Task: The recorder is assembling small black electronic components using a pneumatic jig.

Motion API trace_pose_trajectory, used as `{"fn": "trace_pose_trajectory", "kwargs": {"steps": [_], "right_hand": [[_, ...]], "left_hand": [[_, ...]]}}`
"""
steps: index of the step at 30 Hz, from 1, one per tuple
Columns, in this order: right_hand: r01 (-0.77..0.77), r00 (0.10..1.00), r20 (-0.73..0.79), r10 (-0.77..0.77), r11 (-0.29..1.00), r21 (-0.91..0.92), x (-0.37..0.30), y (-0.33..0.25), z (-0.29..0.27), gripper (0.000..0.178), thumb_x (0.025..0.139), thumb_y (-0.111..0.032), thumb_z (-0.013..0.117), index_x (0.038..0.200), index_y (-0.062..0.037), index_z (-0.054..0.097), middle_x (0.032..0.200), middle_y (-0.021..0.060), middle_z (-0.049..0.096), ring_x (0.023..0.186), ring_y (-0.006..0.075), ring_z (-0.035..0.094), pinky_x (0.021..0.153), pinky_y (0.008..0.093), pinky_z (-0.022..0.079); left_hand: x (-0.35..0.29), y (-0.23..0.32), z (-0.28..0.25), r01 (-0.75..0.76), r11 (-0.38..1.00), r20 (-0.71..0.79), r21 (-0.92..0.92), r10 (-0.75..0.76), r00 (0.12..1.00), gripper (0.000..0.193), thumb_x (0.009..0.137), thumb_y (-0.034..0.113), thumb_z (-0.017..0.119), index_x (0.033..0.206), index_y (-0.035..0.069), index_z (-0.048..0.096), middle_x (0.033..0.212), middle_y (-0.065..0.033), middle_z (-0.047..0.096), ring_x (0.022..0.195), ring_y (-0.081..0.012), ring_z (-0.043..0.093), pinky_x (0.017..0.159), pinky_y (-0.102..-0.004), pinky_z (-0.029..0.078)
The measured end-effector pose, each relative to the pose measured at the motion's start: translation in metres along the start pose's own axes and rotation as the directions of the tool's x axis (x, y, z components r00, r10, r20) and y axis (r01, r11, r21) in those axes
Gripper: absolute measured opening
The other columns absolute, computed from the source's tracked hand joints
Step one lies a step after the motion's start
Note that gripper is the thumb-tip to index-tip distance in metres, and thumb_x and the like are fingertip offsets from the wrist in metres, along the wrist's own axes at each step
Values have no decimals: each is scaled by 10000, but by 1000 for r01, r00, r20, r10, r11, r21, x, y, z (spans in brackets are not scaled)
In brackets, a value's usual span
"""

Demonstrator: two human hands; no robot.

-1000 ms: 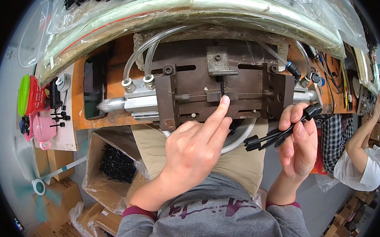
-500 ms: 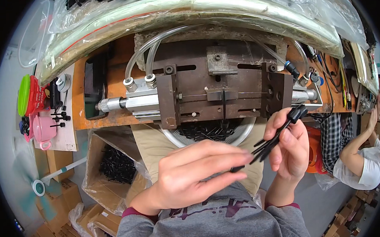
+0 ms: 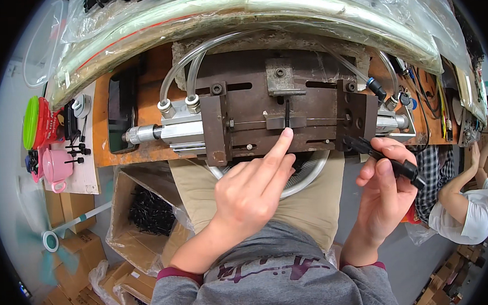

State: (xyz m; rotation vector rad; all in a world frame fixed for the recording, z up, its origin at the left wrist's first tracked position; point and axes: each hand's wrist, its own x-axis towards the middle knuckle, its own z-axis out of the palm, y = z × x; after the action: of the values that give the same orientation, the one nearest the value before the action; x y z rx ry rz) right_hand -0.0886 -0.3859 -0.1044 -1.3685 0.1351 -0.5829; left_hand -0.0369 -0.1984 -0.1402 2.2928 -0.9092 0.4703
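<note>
L hand (image 3: pixel 254 188) over frnt jig edge (image 3: pixel 255 151)

The left forearm (image 3: pixel 200 250) slants up and rightward, its hand (image 3: pixel 254 188) back-up, the index finger (image 3: pixel 277 151) stretched forward and the other fingers bent more loosely behind it. The right forearm (image 3: pixel 362 248) rises more steeply; the right hand (image 3: pixel 386 186) is raised, palm turned inward, fingers curled in a grip. The hands are well apart.

fan blades (image 3: pixel 69 262): blurred | basin (image 3: pixel 314 180): partly hidden by left hand (image 3: pixel 251 189)
</note>
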Motion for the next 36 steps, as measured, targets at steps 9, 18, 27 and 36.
{"fn": "trace_pose_trajectory", "kwargs": {"steps": [9,18,27,36], "right_hand": [[180,983,55,-173,967,-177,-4,4,5,159,921,35,621,1070,36,568,1169,253,602,835,282,721,729,349,628],[480,877,279,-392,665,-572,-9,4,11,240,827,109,687,1058,43,684,1122,263,660,994,318,697,825,397,634],[706,704,590,-396,482,-520,-7,9,24,341,739,24,685,1072,98,698,1117,270,682,893,312,729,720,341,612],[608,790,394,-469,518,-602,-7,19,9,367,730,141,691,1088,59,692,1091,234,694,806,279,703,663,310,557]], "left_hand": [[9,2,-2,-36,992,35,119,32,999,288,633,95,821,899,36,729,1188,-95,702,559,-123,571,534,-240,446],[11,5,-15,97,962,67,-257,-82,994,345,669,120,868,964,15,722,1107,-123,720,670,-136,678,572,-251,515],[10,20,-40,101,822,19,-561,-109,994,426,659,74,886,1045,-7,727,959,-129,712,772,-216,698,634,-283,566],[-1,9,-23,84,964,85,-254,-64,994,386,701,-80,771,1079,-52,696,1141,-166,633,783,-208,664,687,-309,581]]}}
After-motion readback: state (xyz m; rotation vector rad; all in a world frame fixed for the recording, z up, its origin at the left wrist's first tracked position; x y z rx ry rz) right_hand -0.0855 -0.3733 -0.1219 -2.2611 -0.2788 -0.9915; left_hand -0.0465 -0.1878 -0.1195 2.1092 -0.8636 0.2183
